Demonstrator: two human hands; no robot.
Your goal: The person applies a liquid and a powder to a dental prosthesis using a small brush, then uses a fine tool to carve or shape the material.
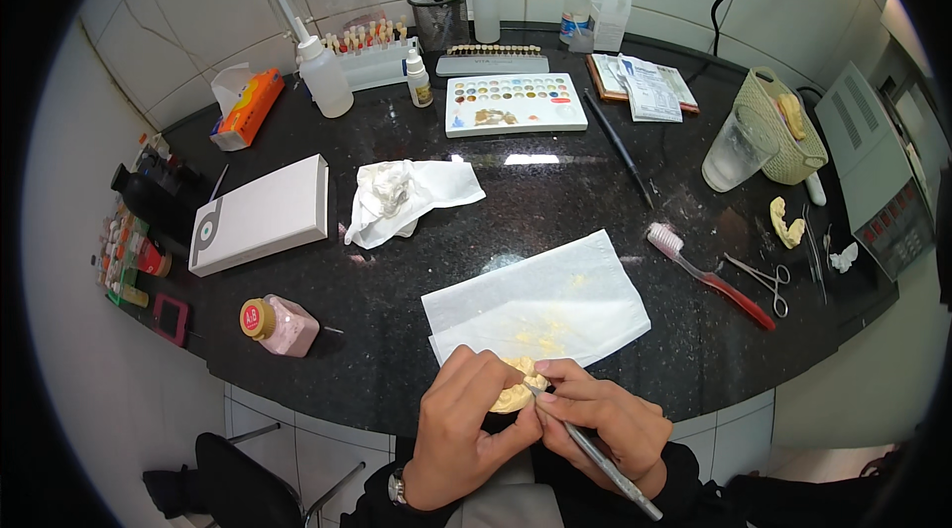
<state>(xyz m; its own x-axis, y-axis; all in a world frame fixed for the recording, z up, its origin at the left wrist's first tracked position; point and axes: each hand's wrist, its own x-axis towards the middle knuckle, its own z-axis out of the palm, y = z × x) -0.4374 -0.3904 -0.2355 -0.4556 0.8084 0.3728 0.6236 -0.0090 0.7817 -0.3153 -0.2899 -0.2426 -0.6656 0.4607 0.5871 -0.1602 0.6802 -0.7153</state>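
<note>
Close to the table's front edge, my left hand (463, 421) grips a pale yellow dental cast (513, 399) between thumb and fingers. My right hand (613, 421) is closed around a silver metal-handled knife (607, 464), its tip touching the cast. Some right fingers also rest against the cast's side. Just beyond both hands lies a folded white paper towel (526, 295) with yellow crumbs scattered on it. Part of the cast is hidden behind my fingers.
A toothbrush (709, 275) and scissor-handled forceps (762, 282) lie to the right, near another cast piece (786, 224). Leftward are a pink powder jar (282, 327), a white box (263, 216) and a crumpled tissue (407, 196). A paint palette (516, 117) and brush (620, 148) lie farther back.
</note>
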